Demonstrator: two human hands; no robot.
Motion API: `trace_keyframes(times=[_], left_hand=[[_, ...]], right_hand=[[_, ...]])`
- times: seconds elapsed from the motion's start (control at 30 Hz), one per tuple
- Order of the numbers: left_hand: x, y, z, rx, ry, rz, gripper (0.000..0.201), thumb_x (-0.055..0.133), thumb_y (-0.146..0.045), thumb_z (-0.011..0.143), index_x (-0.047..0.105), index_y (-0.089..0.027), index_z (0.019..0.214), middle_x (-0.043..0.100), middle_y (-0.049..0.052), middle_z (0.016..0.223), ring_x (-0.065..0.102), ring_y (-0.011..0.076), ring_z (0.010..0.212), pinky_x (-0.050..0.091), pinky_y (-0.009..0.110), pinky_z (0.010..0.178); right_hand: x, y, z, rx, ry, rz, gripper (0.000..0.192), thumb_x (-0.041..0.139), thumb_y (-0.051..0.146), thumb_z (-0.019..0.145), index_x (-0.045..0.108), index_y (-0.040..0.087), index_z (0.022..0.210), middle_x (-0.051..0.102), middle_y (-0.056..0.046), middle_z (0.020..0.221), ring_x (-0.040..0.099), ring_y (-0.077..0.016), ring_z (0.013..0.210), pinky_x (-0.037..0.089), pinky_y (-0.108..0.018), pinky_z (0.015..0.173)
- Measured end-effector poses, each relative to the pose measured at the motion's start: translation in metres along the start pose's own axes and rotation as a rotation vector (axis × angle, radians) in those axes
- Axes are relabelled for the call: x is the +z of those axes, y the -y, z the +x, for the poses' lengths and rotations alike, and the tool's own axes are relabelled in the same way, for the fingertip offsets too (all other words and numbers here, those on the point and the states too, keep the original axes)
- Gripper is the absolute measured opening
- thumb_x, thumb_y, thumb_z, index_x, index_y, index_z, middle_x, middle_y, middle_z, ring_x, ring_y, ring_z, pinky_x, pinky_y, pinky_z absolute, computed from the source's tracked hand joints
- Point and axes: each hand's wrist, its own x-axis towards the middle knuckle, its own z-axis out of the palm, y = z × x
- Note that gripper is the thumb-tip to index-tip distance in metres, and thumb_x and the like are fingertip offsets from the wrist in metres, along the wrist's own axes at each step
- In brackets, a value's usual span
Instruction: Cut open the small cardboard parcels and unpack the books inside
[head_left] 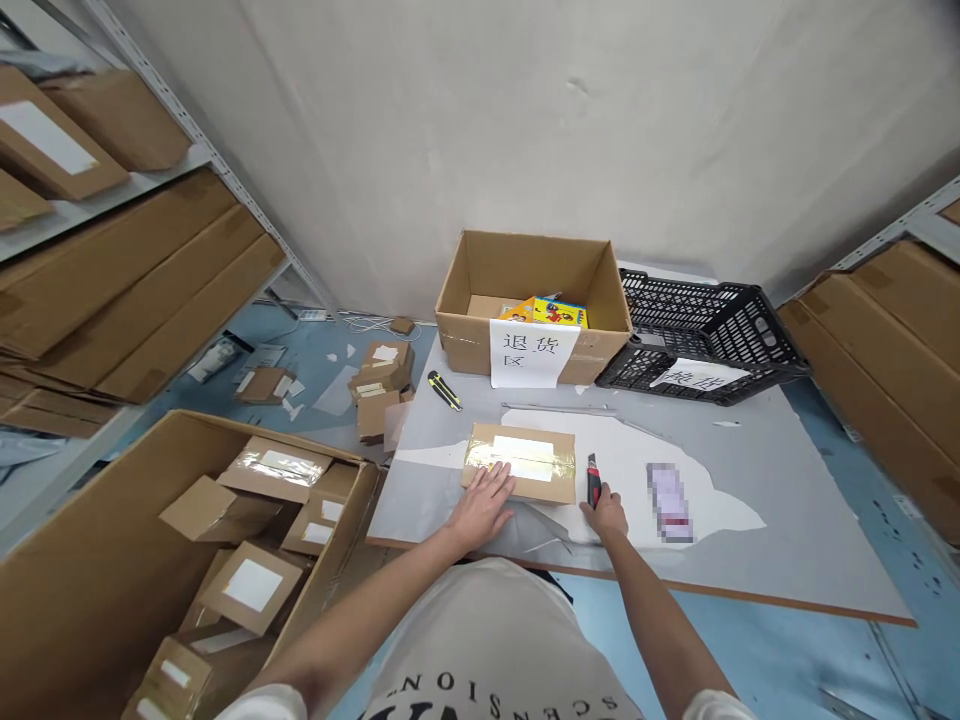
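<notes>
A small taped cardboard box (564,478) with a white label lies flat on the table. My left hand (487,502) rests on its near left part, fingers stretched out and a little spread. To the right of the box, my right hand (606,514) is closed around the lower end of a red and black utility knife (594,482), which points away from me over the white sheet. Whether its blade is out is too small to tell. Behind the box, a yellow and black box cutter (445,390) lies on the table.
At the table's back stand an open carton (461,335) holding colourful packets and a black plastic crate (705,345). A blurred-out purple item (671,503) lies at right. On my left is a large carton (82,560) of small boxes; shelves (161,205) flank the table (795,500).
</notes>
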Motion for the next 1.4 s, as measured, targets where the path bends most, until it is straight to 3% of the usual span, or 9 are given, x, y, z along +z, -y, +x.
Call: trace_keyframes(times=[0.3,0.43,0.53,0.63,0.8,0.93,1.1,1.27,1.4], left_hand=[[0.008,0.003,0.0,-0.032,0.041,-0.011,0.052,0.044,-0.031,0.088,0.036,-0.015,0.137,0.031,0.012,0.147,0.021,0.0241,0.138,0.02,0.044,0.111],[0.008,0.002,0.0,-0.037,0.04,-0.022,0.052,0.045,-0.028,0.087,0.036,-0.015,0.137,0.032,0.013,0.147,0.022,0.024,0.138,0.02,0.044,0.111],[0.008,0.001,0.001,-0.037,0.027,-0.03,0.054,0.048,-0.027,0.085,0.035,-0.015,0.136,0.033,0.013,0.146,0.022,0.0243,0.138,0.02,0.045,0.11],[0.006,0.001,0.001,-0.038,0.009,-0.037,0.056,0.05,-0.025,0.083,0.036,-0.015,0.136,0.035,0.014,0.145,0.024,0.0253,0.137,0.021,0.045,0.11],[0.003,0.001,0.002,-0.038,-0.02,-0.028,0.057,0.053,-0.028,0.081,0.038,-0.018,0.135,0.037,0.013,0.143,0.028,0.0276,0.134,0.023,0.046,0.108],[0.0,0.002,0.005,-0.031,-0.011,-0.006,0.063,0.056,-0.031,0.079,0.034,-0.019,0.137,0.038,0.013,0.142,0.03,0.0287,0.132,0.022,0.046,0.108],[0.003,0.005,0.006,-0.003,-0.002,0.013,0.065,0.054,-0.032,0.08,0.031,-0.017,0.139,0.037,0.013,0.142,0.026,0.0276,0.135,0.016,0.046,0.11],[0.01,0.008,0.004,0.023,-0.024,0.028,0.056,0.047,-0.026,0.085,0.032,-0.017,0.138,0.038,0.012,0.143,0.026,0.0251,0.136,0.017,0.044,0.111],[0.017,0.01,0.003,0.021,-0.046,0.033,0.047,0.038,-0.016,0.089,0.037,-0.018,0.136,0.042,0.011,0.139,0.03,0.0229,0.134,0.021,0.044,0.11]], right_hand=[[-0.007,0.008,-0.002,-0.017,0.035,-0.007,0.059,0.046,0.029,0.083,0.027,0.014,0.136,0.048,-0.017,0.118,0.055,-0.0286,0.107,0.042,-0.04,0.086],[-0.022,0.006,-0.003,-0.081,-0.011,0.089,0.059,0.041,0.028,0.083,0.026,0.013,0.139,0.051,-0.017,0.118,0.055,-0.0265,0.108,0.042,-0.036,0.088],[-0.049,0.006,-0.004,-0.175,-0.097,0.312,0.057,0.035,0.027,0.082,0.03,0.013,0.138,0.056,-0.015,0.111,0.057,-0.0259,0.104,0.046,-0.036,0.084],[-0.088,0.011,-0.008,-0.25,-0.067,0.586,0.06,0.03,0.029,0.083,0.022,0.017,0.141,0.06,-0.008,0.095,0.063,-0.0215,0.082,0.051,-0.034,0.07],[-0.15,0.034,-0.031,-0.53,0.017,0.814,0.061,0.035,0.037,0.085,0.017,0.024,0.142,0.053,-0.007,0.107,0.062,-0.0147,0.073,0.054,-0.033,0.067],[-0.181,0.068,-0.059,-0.852,0.094,0.573,0.06,0.035,0.036,0.089,0.015,0.023,0.144,0.054,-0.011,0.113,0.061,-0.0159,0.073,0.053,-0.036,0.069],[-0.179,0.125,-0.083,-1.215,0.134,0.067,0.051,0.035,0.031,0.093,0.026,0.028,0.143,0.052,-0.009,0.13,0.052,-0.0231,0.113,0.042,-0.04,0.092],[-0.159,0.169,-0.081,-1.283,0.21,-0.298,0.048,0.034,0.032,0.095,0.029,0.027,0.142,0.061,-0.009,0.117,0.058,-0.0211,0.102,0.042,-0.032,0.085],[-0.15,0.182,-0.075,-1.308,0.206,-0.375,0.047,0.034,0.034,0.095,0.03,0.029,0.142,0.062,-0.008,0.113,0.06,-0.0208,0.099,0.042,-0.029,0.081]])
